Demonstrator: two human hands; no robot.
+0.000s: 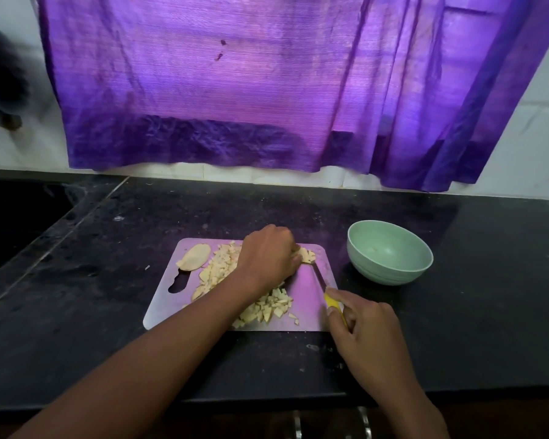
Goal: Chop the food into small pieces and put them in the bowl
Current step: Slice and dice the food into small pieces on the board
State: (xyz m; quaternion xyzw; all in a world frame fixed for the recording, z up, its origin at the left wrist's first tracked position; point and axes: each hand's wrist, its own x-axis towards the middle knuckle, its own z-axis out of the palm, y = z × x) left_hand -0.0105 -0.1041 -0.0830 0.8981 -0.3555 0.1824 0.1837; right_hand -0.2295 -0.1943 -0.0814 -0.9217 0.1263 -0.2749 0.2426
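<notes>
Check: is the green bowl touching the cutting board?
Apart. The head view shows a strip of dark counter between the green bowl and the cutting board.

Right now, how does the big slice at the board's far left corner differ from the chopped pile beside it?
The slice is one whole, flat, uncut piece; the chopped pile is many small bits. The slice lies apart, untouched; the pile runs under the left hand, which is beside the knife. Both are pale yellow and on the cutting board, not in the bowl.
</notes>
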